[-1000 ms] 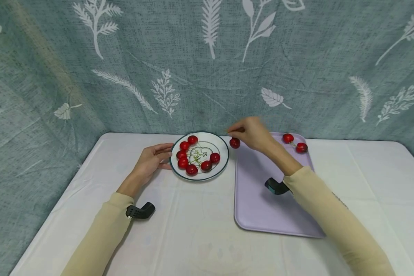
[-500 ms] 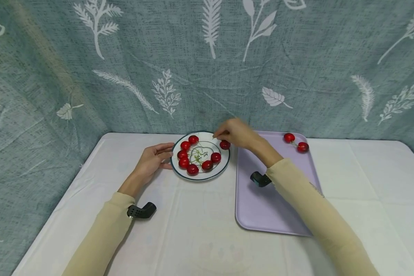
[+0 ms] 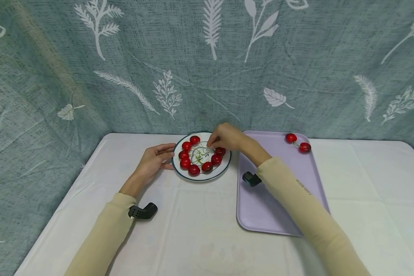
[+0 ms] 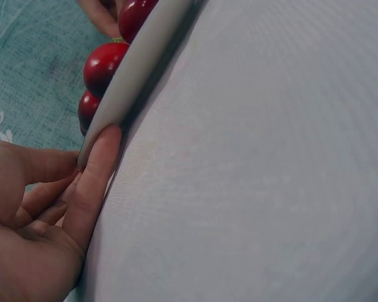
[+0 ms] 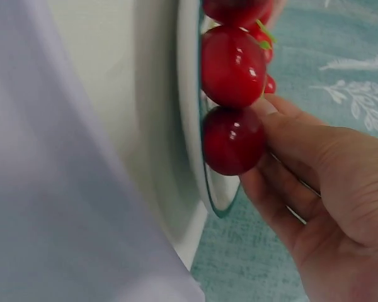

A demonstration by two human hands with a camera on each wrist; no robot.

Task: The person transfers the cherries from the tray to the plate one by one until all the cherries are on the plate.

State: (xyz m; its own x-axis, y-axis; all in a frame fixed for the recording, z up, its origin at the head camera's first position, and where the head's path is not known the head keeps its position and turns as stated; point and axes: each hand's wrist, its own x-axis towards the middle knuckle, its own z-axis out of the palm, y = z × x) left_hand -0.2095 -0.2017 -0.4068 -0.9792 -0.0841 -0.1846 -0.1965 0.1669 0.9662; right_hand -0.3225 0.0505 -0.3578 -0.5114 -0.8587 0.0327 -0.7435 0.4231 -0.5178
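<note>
A white plate (image 3: 201,178) with a dark rim bears a curved row of red cherries (image 3: 194,170), their green stems lying toward the middle. At its left edge, my left hand (image 3: 151,161) holds the rim between thumb and fingers; the left wrist view shows one digit (image 4: 94,179) along the plate's outer wall. Over the plate's far right part, my right hand (image 3: 226,137) pinches with thumb and fingertips by the stem of a cherry (image 5: 234,141). That cherry rests on the plate beside another cherry (image 5: 233,66). The pinched stem is mostly hidden by the fingers.
To the plate's right lies a lilac tray (image 3: 262,214), partly under the right forearm. Two cherries (image 3: 298,143) with crossing stems lie at its far right corner. A white cloth (image 3: 193,222) covers the table, and a green leaf-patterned curtain (image 3: 200,96) hangs behind.
My right hand has carried a cherry left from over the tray's edge and lowered it onto the plate's right side. My left hand has stayed at the plate's rim.
</note>
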